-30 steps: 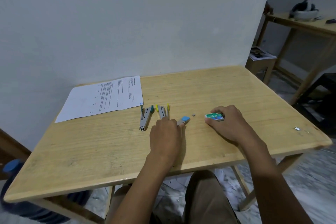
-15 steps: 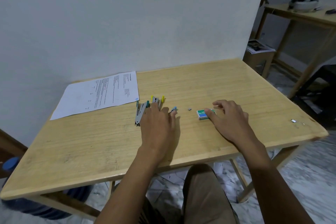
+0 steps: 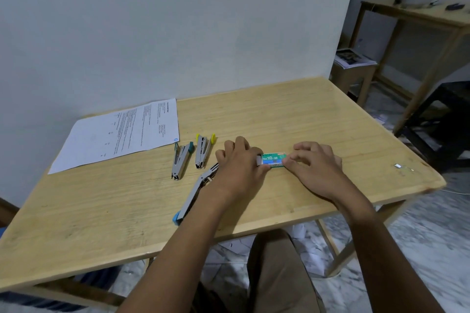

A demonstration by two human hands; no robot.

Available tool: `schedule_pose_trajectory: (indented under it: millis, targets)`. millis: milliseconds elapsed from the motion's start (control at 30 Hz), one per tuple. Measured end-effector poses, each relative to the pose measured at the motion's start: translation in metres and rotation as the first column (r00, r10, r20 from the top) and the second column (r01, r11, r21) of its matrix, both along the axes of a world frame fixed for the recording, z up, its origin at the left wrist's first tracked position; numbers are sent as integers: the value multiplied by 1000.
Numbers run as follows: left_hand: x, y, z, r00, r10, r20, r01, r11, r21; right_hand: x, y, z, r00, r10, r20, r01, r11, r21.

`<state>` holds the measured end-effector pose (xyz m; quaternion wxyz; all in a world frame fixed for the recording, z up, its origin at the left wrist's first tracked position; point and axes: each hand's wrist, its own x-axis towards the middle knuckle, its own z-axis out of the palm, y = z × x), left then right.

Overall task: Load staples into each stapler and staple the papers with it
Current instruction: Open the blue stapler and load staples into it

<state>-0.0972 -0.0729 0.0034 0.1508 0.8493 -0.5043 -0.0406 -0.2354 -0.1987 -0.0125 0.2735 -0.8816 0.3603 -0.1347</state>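
Observation:
A small green staple box (image 3: 273, 159) lies on the wooden table (image 3: 292, 114). My left hand (image 3: 239, 168) pinches its left end and my right hand (image 3: 315, 168) pinches its right end. Three small staplers lie left of it: one with teal ends (image 3: 181, 160), one with yellow ends (image 3: 202, 151), and a blue-ended one (image 3: 194, 195) swung open, partly under my left wrist. Printed papers (image 3: 119, 134) lie at the table's back left.
A loose bit of staples (image 3: 397, 166) lies near the table's right edge. A white wall stands behind the table. Another wooden table (image 3: 417, 15) and a low stool with papers (image 3: 354, 63) are at the right rear.
My left hand moved right from the staplers to the staple box's left end. The blue-ended stapler now lies open under my left wrist. My right hand stays at the box.

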Motion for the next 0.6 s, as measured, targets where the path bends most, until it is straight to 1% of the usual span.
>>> schedule_pose_trajectory:
  millis: [100,233,300,533,600]
  targets:
    - [4,2,0,999,-11,-31,11,1000,2,-5,-7,8,995,89,39,-91,994,56]
    - [7,3,-2,998,-39,-43,38,999,-25,3,-14,14,965,231,-124,-237,971,-38]
    - [8,5,-3,998,-45,-44,43,998,-42,3,-19,15,955,265,-136,-272,961,-39]
    - [12,10,-3,994,-48,-101,41,996,-76,-9,-33,22,949,247,-195,-254,967,-16]
    - [12,10,-2,994,-49,-99,42,997,-71,-6,-30,24,962,219,-161,-228,973,-36]
